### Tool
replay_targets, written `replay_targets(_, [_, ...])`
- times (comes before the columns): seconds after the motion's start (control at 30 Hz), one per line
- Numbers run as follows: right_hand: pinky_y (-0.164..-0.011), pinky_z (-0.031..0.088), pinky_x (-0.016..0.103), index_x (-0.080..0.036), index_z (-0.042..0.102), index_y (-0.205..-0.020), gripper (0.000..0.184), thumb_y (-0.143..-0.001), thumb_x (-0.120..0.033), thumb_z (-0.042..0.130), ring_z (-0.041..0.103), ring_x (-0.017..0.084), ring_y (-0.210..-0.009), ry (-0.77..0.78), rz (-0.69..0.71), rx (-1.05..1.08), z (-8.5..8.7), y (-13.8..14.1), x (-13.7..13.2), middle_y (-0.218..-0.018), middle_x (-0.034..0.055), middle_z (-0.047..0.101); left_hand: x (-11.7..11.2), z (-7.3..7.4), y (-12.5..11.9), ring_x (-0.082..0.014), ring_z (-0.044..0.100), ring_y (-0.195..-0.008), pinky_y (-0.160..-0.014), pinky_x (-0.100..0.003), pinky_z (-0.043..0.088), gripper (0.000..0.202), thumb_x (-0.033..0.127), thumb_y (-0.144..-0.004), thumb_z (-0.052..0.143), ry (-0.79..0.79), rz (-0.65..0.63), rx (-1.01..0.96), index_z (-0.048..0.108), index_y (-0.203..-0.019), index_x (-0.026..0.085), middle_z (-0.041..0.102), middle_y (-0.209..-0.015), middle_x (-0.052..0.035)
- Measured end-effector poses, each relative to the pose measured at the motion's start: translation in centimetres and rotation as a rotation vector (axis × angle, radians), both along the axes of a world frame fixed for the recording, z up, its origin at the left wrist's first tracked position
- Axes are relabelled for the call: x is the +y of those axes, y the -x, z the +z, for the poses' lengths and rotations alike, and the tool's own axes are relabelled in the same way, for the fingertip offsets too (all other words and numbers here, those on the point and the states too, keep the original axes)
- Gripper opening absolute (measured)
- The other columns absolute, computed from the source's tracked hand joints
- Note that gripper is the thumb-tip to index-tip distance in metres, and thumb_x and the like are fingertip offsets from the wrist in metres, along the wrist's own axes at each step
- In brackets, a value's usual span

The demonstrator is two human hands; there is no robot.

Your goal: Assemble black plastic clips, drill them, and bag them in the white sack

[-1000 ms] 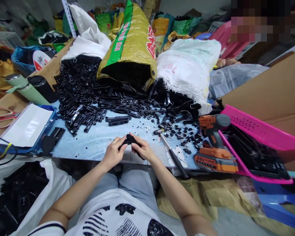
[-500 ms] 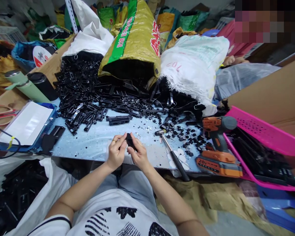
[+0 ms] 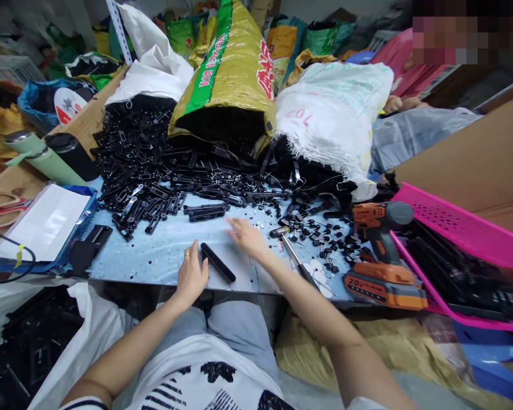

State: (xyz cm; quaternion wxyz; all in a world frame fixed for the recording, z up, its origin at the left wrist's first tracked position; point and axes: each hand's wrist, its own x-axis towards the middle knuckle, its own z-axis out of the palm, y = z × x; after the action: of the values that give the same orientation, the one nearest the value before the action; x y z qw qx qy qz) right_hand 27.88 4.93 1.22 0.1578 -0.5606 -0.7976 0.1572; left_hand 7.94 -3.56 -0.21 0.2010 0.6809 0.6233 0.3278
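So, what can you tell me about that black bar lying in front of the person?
The black bar is long and slim with rounded ends. It looks smooth, perhaps plastic or metal; finer parts are too small to make out. It lies at a slant on the table, near the front edge, its far end pointing leftward. The left hand is right beside that far end; whether it touches, I can't tell. The right hand is clear of it.

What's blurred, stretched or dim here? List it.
Head view: right hand blurred, left hand and black bar clearer; head view: pink basket looks stretched toward the edge; head view: background sacks dim and soft; head view: coarse pixels mask the upper right.
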Motion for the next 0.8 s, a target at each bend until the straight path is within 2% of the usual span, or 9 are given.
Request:
replay_targets(0.07, [-0.090, 0.039, 0.040, -0.011, 0.035, -0.140, 0.048, -0.092, -0.017, 0.036, 0.043, 0.028, -0.117, -0.117, -0.215, -0.274, 0.8, -3.9, 4.4, -0.132, 0.0195, 0.046, 0.2, 0.6, 0.7, -0.0303, 0.044, -0.121, -0.100, -0.050, 0.036, 0.054, 0.017, -0.081, 0.052, -0.025, -0.264, 0.261, 0.042, -0.134, 0.021, 0.047, -0.131, -0.0147])
replay_targets(0.1, [-0.093, 0.034, 0.044, -0.006, 0.032, -0.140, 0.050, -0.090, -0.011, 0.034, 0.038, 0.030, -0.121, -0.143, -0.244, -0.410, 1.3, -5.6, 6.3, -0.135, 0.0235, 0.041, 0.6, 1.0, 0.8, -0.0305, 0.040, -0.125, -0.104, -0.053, 0.029, 0.053, 0.015, -0.080, 0.053, -0.048, -0.425, 0.367, 0.045, -0.132, 0.024, 0.047, -0.132, -0.0120])
replay_targets(0.2, [-0.095, 0.026, 0.046, -0.001, 0.040, -0.131, 0.045, -0.087, 0.000, 0.033, 0.044, 0.027, -0.113, -0.105, -0.162, -0.588, 3.0, -8.8, 9.8, -0.118, 0.0246, 0.053, 1.9, 2.1, 0.5, -0.0256, 0.049, -0.115, -0.105, -0.052, 0.026, 0.041, 0.013, -0.085, 0.047, -0.049, -0.784, 0.574, 0.051, -0.124, 0.025, 0.060, -0.113, -0.0082])
replay_targets(0.27, [-0.093, 0.028, 0.041, -0.002, 0.050, -0.120, 0.037, -0.087, 0.000, 0.034, 0.048, 0.024, -0.104, -0.103, -0.092, -0.596, 3.8, -9.0, 9.5, -0.106, 0.0208, 0.059, 2.5, 2.1, 0.1, -0.0231, 0.056, -0.100, -0.097, -0.045, 0.035, 0.034, 0.015, -0.089, 0.043, -0.010, -0.784, 0.649, 0.052, -0.122, 0.019, 0.063, -0.098, -0.0090])
replay_targets(0.33, [-0.084, 0.032, 0.034, -0.005, 0.053, -0.110, 0.030, -0.088, -0.003, 0.034, 0.051, 0.022, -0.096, -0.117, -0.044, -0.606, 4.2, -8.3, 7.0, -0.103, 0.0189, 0.059, 2.7, 1.8, 0.1, -0.0236, 0.056, -0.093, -0.087, -0.039, 0.041, 0.030, 0.019, -0.090, 0.045, 0.044, -0.671, 0.686, 0.053, -0.119, 0.014, 0.062, -0.093, -0.0105])
replay_targets(0.43, [-0.064, 0.032, 0.027, -0.011, 0.052, -0.104, 0.022, -0.093, -0.014, 0.033, 0.054, 0.017, -0.070, -0.004, 0.114, -0.607, 3.8, -6.9, 0.8, -0.087, 0.0112, 0.062, 2.5, 1.3, 0.4, -0.0253, 0.054, -0.097, -0.082, -0.037, 0.042, 0.033, 0.029, -0.090, 0.048, 0.091, -0.560, 0.660, 0.051, -0.119, 0.014, 0.060, -0.100, -0.0118])
replay_targets(0.57, [-0.057, 0.029, 0.024, -0.016, 0.050, -0.100, 0.031, -0.095, -0.044, 0.036, 0.054, 0.015, -0.063, 0.097, 0.420, -0.506, 2.1, -5.6, -6.5, -0.086, 0.0067, 0.061, 2.9, 1.4, 0.1, -0.0240, 0.051, -0.104, -0.085, -0.035, 0.041, 0.033, 0.029, -0.092, 0.044, 0.130, -0.630, 0.564, 0.047, -0.123, 0.017, 0.057, -0.111, -0.0103])
replay_targets(0.7, [-0.062, 0.030, 0.025, -0.017, 0.052, -0.097, 0.036, -0.096, -0.047, 0.032, 0.058, 0.016, -0.072, 0.045, 0.428, -0.499, 0.1, -4.9, -8.7, -0.091, 0.0075, 0.060, 3.5, 1.8, -1.2, -0.0226, 0.049, -0.108, -0.090, -0.035, 0.039, 0.030, 0.022, -0.089, 0.042, 0.166, -0.725, 0.504, 0.049, -0.118, 0.018, 0.056, -0.112, -0.0086])
replay_targets(0.8, [-0.060, 0.029, 0.025, -0.018, 0.053, -0.099, 0.038, -0.096, -0.049, 0.031, 0.059, 0.016, -0.072, 0.074, 0.377, -0.505, -0.5, -4.4, -8.9, -0.087, 0.0060, 0.060, 3.4, 1.9, -1.8, -0.0253, 0.049, -0.109, -0.091, -0.038, 0.039, 0.038, 0.040, -0.087, 0.048, 0.147, -0.728, 0.501, 0.047, -0.119, 0.019, 0.055, -0.114, -0.0090])
